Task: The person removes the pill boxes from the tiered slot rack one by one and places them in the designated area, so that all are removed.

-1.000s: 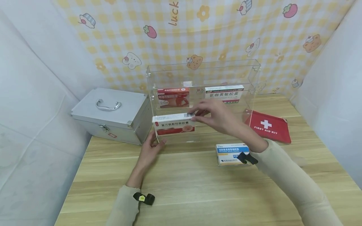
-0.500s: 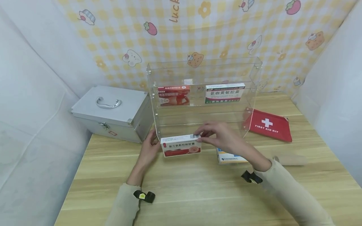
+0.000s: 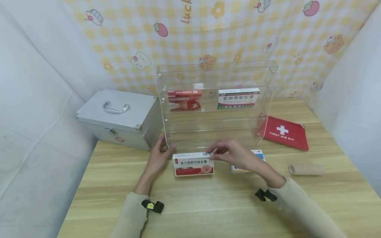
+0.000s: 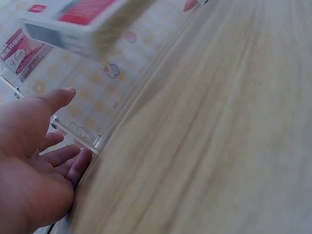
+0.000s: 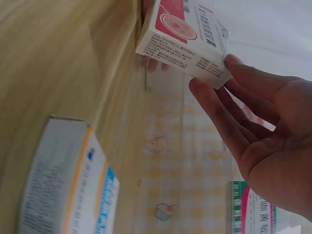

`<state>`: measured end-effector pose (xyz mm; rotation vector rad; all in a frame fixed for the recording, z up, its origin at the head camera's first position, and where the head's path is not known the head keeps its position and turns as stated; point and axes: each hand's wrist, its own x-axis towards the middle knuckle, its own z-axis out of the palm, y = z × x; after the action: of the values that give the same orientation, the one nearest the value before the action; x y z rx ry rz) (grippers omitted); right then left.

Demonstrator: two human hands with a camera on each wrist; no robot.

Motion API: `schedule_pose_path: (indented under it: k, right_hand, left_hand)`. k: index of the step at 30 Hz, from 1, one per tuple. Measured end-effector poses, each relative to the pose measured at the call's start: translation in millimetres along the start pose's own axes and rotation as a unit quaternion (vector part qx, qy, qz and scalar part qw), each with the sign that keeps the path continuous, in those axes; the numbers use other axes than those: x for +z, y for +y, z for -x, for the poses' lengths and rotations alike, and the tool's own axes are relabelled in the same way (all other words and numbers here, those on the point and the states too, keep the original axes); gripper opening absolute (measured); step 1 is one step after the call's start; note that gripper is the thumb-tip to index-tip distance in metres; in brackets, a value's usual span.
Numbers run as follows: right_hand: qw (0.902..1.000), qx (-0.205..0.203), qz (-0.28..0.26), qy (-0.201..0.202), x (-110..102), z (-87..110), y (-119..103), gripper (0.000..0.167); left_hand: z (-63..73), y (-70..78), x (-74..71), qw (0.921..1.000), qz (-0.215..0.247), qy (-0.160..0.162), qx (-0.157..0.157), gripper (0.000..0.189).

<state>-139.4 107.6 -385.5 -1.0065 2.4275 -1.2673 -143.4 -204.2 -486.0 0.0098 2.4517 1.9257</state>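
Observation:
My right hand (image 3: 235, 155) pinches a white and red medicine box (image 3: 193, 169) by its upper right corner, thumb on one side and fingertips on the other. In the right wrist view the box (image 5: 183, 46) is tilted above the table. It is just in front of a clear acrylic display rack (image 3: 214, 130). At the rack's lower left corner is my left hand (image 3: 157, 157); in the left wrist view its fingers lie loosely bent against the side panel, thumb raised apart. A red medicine box (image 3: 185, 101) and a white-green one (image 3: 238, 99) stand on a rack shelf.
A silver metal case (image 3: 116, 114) stands left of the rack. On the right lie a red first aid pouch (image 3: 286, 134) and a brown cardboard tube (image 3: 306, 169). A blue and white medicine box (image 3: 258, 154) is partly hidden behind my right hand.
My right hand has brought the white and red box down and slightly right, from against the rack's lower shelves to in front of its base. The left hand has hardly moved.

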Motion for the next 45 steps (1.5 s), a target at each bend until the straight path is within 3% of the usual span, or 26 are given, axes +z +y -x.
schedule_pose_path:
  k: [6,13,22,33,45]
  right_hand:
    - [0.9996,0.015,-0.017,-0.019,7.6,4.1,13.0,0.019]
    - [0.9993,0.026,0.002,-0.027,8.3,-1.6,33.3,0.016]
    - [0.9972,0.068,0.031,-0.005,11.6,-16.0,48.0,0.012]
    - [0.9923,0.078,0.094,0.024,22.7,-20.9,51.1,0.01]
    - [0.9913,0.071,0.107,0.029,28.8,-20.3,52.5,0.009]
  left_hand:
    - [8.6,29.4,-0.8,0.9999,0.001,-0.011,0.004,0.068]
    - [-1.5,1.8,1.8,0.9999,-0.009,0.003,0.011,0.07]
    - [10.7,37.8,-1.8,0.9997,-0.017,-0.01,-0.016,0.069]
    - [10.5,39.2,-2.1,0.9999,-0.006,-0.013,-0.007,0.07]
    - [13.4,34.8,-0.8,0.9998,0.0,-0.006,-0.017,0.072]
